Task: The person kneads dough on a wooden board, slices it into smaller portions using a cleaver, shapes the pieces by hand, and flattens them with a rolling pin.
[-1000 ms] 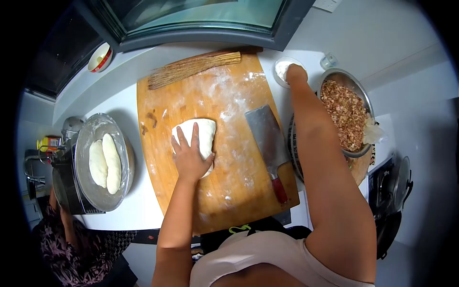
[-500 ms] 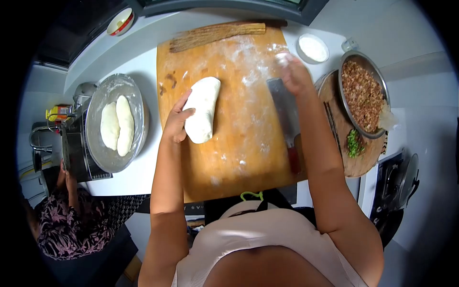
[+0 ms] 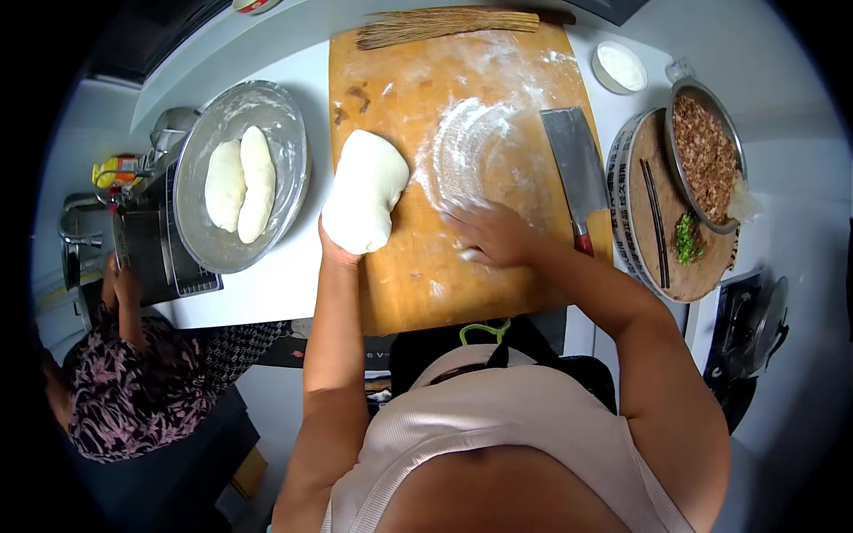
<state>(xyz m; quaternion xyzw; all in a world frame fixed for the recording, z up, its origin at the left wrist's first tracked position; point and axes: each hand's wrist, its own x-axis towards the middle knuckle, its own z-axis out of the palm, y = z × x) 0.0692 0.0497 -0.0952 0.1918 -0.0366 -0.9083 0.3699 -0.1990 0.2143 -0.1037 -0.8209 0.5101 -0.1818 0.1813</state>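
A thick white piece of dough (image 3: 364,191) lies across my left hand (image 3: 338,248), which holds it from below at the left part of the wooden board (image 3: 400,293). The dough hides most of that hand's fingers. My right hand (image 3: 490,233) rests flat on the board with its fingers stretched out, touching a curved smear of white flour (image 3: 471,147). To its right is a cleaver (image 3: 573,160) with a red-ended handle, lying on the board.
At left, a metal bowl (image 3: 298,191) holds two dough rolls (image 3: 257,186). A straw brush (image 3: 444,28) lies at the board's far edge. On the right are a bowl of white flour (image 3: 620,67), chopsticks (image 3: 655,222), chopped greens (image 3: 686,238) and minced meat (image 3: 704,155). Another person (image 3: 133,382) stands at left.
My right hand has come down from the board's upper right to its middle, and flour now lies there in curved streaks. My left hand has shifted beneath the dough. The view has moved.
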